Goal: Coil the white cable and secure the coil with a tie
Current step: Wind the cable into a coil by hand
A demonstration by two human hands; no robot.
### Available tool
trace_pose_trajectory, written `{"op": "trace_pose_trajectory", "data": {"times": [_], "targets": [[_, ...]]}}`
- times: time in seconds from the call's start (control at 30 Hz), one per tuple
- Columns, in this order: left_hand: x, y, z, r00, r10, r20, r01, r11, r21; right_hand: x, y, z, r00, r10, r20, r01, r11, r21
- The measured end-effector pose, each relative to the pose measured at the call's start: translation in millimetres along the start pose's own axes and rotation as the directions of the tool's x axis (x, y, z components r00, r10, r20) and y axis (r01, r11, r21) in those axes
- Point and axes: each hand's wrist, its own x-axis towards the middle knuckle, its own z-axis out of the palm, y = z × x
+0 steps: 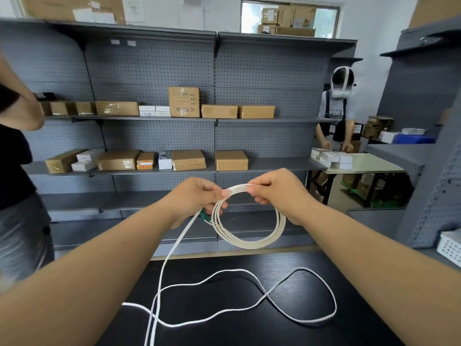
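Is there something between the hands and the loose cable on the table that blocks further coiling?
Nothing visible does. Both the left hand and right hand pinch the coil at its top, and the loose cable lies free on the bare black table.

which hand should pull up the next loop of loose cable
Left, most likely. The loose cable runs down from the left hand to the black table, while the right hand pinches the top of the coil and can keep its grip.
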Motion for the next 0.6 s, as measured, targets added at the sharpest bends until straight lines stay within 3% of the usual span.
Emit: {"op": "trace_pose_trajectory", "data": {"times": [0.27,0.47,0.6], "targets": [[-3,-18,-12,0.993,-0.117,-0.032,0.112,0.987,-0.112,0,2,-13,0.997,0.04,-0.068,-0.03,0.988,0.153],[-4,-32,-6,0.979,-0.204,0.007,0.195,0.926,-0.324,4,5,-15,0.993,0.035,-0.116,-0.013,0.983,0.186],[-4,-38,8,0.986,-0.164,-0.018,0.144,0.909,-0.391,7,10,-17,0.985,0.047,-0.169,-0.005,0.971,0.24]]}}
